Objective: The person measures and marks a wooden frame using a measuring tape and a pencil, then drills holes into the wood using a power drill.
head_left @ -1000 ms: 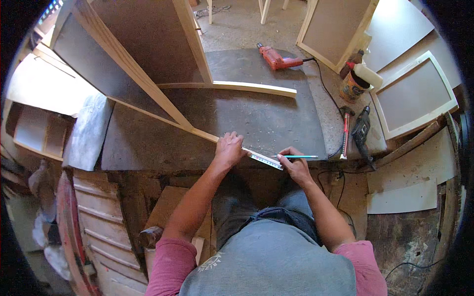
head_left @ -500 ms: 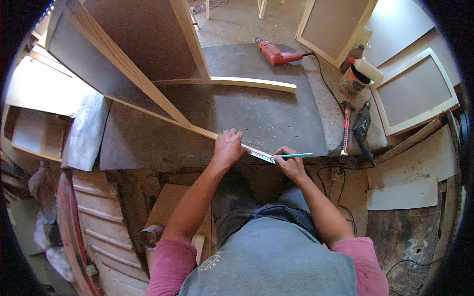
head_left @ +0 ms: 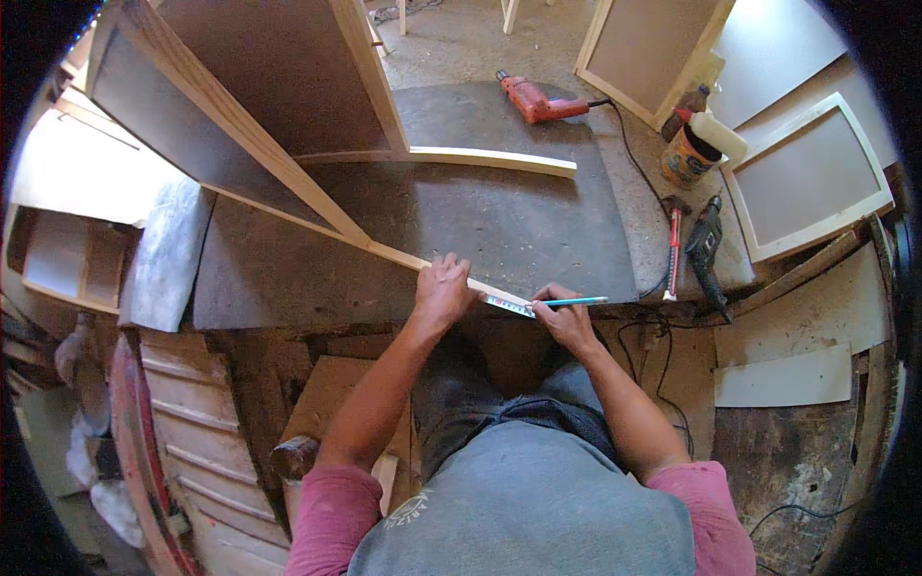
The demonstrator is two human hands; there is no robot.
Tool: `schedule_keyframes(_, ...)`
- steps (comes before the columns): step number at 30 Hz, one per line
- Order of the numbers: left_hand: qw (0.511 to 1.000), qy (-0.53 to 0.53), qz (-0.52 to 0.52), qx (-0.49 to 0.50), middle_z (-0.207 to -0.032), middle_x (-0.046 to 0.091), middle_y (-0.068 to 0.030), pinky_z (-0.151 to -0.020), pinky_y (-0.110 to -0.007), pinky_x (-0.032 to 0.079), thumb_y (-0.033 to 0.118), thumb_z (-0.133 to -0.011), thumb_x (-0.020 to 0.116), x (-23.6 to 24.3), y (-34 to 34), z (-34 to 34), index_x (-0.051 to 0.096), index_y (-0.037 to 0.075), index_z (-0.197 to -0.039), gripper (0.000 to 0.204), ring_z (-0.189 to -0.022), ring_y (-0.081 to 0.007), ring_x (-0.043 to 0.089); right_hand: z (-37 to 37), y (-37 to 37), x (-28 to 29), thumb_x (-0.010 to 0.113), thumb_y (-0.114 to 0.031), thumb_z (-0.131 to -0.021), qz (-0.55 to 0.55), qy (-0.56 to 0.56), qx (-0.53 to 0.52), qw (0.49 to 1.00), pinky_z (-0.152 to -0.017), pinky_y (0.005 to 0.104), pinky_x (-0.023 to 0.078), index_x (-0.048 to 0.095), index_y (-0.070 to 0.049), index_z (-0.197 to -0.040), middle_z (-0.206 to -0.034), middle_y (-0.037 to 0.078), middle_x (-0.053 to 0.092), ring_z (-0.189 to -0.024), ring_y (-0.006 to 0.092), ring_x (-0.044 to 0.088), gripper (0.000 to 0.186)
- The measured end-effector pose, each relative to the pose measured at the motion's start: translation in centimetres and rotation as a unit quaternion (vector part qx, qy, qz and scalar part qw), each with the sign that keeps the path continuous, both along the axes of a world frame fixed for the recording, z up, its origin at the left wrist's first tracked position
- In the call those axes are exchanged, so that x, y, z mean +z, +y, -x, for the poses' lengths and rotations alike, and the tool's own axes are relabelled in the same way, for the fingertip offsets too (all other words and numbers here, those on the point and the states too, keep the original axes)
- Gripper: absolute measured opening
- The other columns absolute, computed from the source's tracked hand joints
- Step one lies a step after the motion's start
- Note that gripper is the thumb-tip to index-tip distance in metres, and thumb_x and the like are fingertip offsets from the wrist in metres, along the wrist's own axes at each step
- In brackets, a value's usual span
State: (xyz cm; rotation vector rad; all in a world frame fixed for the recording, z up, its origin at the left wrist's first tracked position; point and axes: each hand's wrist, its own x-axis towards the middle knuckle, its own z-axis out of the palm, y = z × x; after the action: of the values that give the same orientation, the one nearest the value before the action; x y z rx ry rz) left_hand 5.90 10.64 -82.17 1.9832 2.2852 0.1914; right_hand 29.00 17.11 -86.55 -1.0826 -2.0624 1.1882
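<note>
A wooden frame with dark panels [head_left: 240,125] stands on the bench at the left, and one of its pale wooden strips [head_left: 396,256] runs to the bench's near edge. My left hand [head_left: 444,292] is closed over this strip, pressing a tape measure [head_left: 506,305] along it. The white blade shows between my hands; the rest of the tape is hidden. In my right hand [head_left: 567,324] a light blue pencil [head_left: 584,301] is pinched, its point end at the strip's tip beside the tape. The fingertips of this hand touch or nearly touch the blade.
A red drill [head_left: 540,101] lies at the back of the dark bench board [head_left: 499,221]. On the right are a hammer [head_left: 674,252], a black drill [head_left: 706,252], a can [head_left: 684,161] holding bottles and a framed panel [head_left: 807,178]. Cables hang over the front edge.
</note>
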Motion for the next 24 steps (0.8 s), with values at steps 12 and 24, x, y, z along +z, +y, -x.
schedule_keyframes(12, 0.999, -0.021, -0.028, 0.033, -0.092, 0.059, -0.0136, -0.077, -0.043, 0.049, 0.046, -0.072, 0.072, -1.3, -3.2, -0.8, 0.063, 0.002, -0.091, 0.049, -0.093, -0.0311, 0.058, -0.1, -0.5, 0.3, 0.062, -0.022, -0.077, 0.005, 0.011, -0.002, 1.0, -0.065, 0.0352, 0.049, 0.064, 0.0, -0.086, -0.076, 0.015, 0.066, -0.069, 0.0248, 0.063, 0.024)
schedule_keyframes(24, 0.988, -0.138, 0.071, 0.025, -0.091, 0.067, -0.017, -0.077, -0.042, 0.049, 0.047, -0.081, 0.065, 0.1, -2.5, -0.4, 0.068, 0.002, -0.093, 0.047, -0.088, -0.0332, 0.062, -1.1, 1.7, 1.4, 0.066, -0.023, -0.08, 0.081, 0.085, -0.048, 0.992, -0.066, 0.0311, 0.047, 0.064, 0.0, -0.088, -0.074, 0.009, 0.063, -0.069, 0.0171, 0.058, 0.025)
